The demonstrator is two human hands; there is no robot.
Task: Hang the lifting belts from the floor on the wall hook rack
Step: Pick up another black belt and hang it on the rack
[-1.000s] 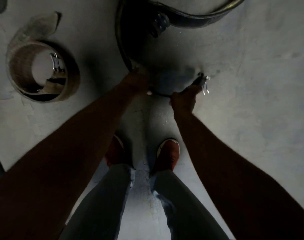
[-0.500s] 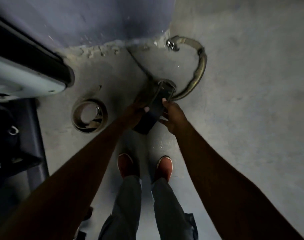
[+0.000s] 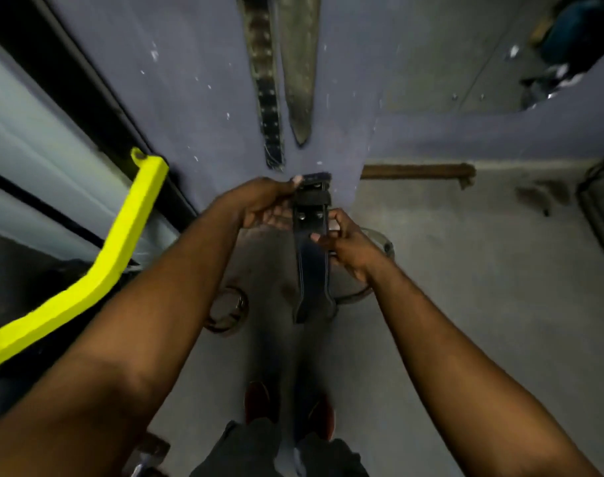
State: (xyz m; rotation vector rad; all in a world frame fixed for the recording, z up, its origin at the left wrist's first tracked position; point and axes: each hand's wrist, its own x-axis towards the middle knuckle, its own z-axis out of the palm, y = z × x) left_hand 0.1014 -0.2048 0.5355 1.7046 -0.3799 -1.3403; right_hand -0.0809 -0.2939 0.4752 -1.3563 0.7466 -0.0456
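Observation:
A dark lifting belt point(image 3: 311, 270) hangs down in front of me, lifted off the floor. My left hand point(image 3: 266, 204) grips its top end near the buckle. My right hand point(image 3: 345, 242) pinches the belt's right edge a little lower. Two belts hang on the blue-grey wall above: a studded dark belt point(image 3: 266, 87) and a wider worn belt point(image 3: 300, 70). A coiled tan belt point(image 3: 226, 309) lies on the floor below my left forearm. Part of another curved belt point(image 3: 380, 242) shows on the floor behind my right hand. The hook rack itself is out of view.
A bright yellow bar point(image 3: 121, 235) of a machine slants across the left, next to a pale panel point(image 3: 35, 149). A brown strip point(image 3: 417, 172) runs along the wall base at right. Dark gear point(image 3: 600, 208) sits at the far right. My shoes point(image 3: 290, 407) stand on the concrete floor.
I have straightened up from the floor with the dark belt in both hands. The view has risen from the floor to the wall, and the hanging belts have come into sight.

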